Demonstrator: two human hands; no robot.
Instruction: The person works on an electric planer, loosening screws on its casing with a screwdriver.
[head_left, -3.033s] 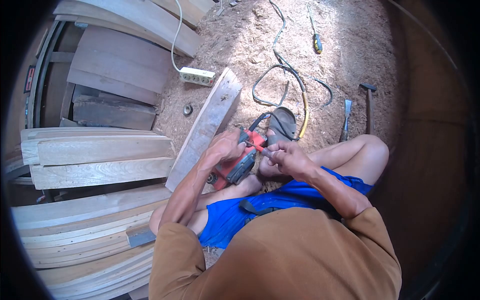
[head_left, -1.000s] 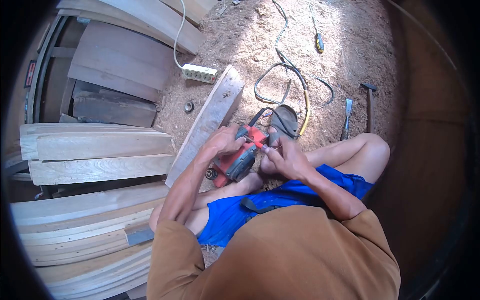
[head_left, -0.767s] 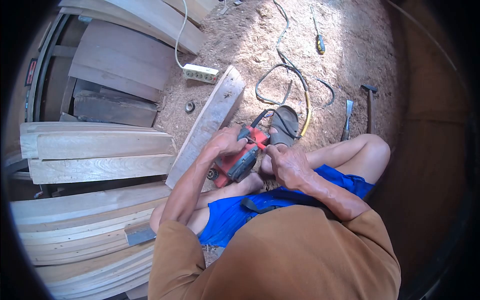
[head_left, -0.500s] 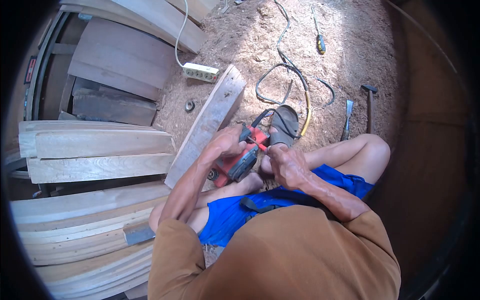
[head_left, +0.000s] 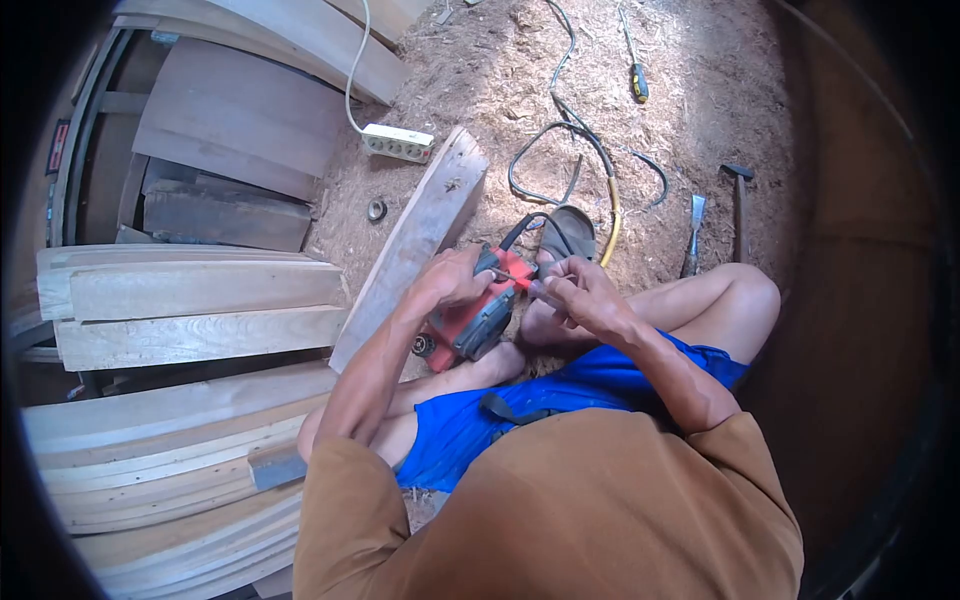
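A red and black power planer [head_left: 468,318] rests tilted between my crossed legs, its black cable leading off past a grey sandal [head_left: 567,235]. My left hand [head_left: 450,277] is wrapped round the planer's dark handle. In my right hand [head_left: 585,297] is a small screwdriver [head_left: 528,286] with a red and dark handle, held between thumb and fingers. Its thin shaft points left to the planer body near my left fingertips; the exact contact point is too small to tell. A long wooden beam [head_left: 415,240] lies just left of the planer.
Stacked boards [head_left: 200,290] fill the left side. A white power strip [head_left: 397,143] and a dark ring [head_left: 377,209] lie on the shavings. To the right are a chisel [head_left: 694,235], a hammer [head_left: 740,205] and a yellow-black screwdriver [head_left: 639,84]. A looped cable [head_left: 514,165] lies ahead.
My right hand has shifted its grip on the screwdriver, turning and rising slightly, with its fingers now higher on the handle. My left hand stays on the planer.
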